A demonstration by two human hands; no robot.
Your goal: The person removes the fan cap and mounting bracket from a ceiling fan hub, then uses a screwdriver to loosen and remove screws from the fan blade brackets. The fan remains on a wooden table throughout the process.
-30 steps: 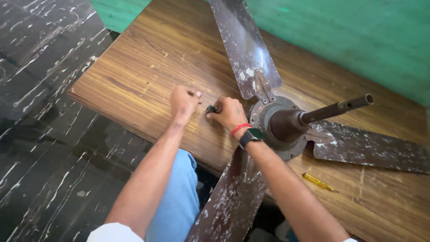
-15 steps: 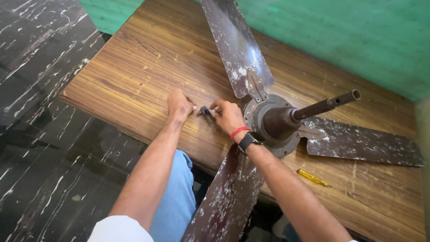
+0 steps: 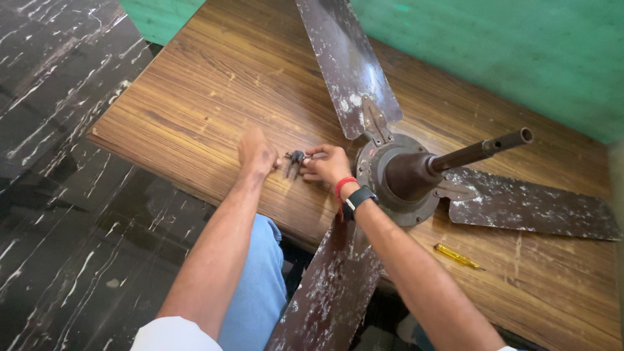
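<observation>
A small dark metal part (image 3: 296,159) lies on the wooden table (image 3: 195,110), between both hands, at nine o'clock from the ceiling fan motor (image 3: 403,179). The left hand (image 3: 257,153) rests curled just beside it; the right hand (image 3: 328,166) pinches it with closed fingers. A yellow screwdriver (image 3: 457,256) lies at five o'clock.

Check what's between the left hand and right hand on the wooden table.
Head view: a small dark metal clip-like part lies between the left hand and right hand, on the brown wooden table; the right fingers touch it.
</observation>
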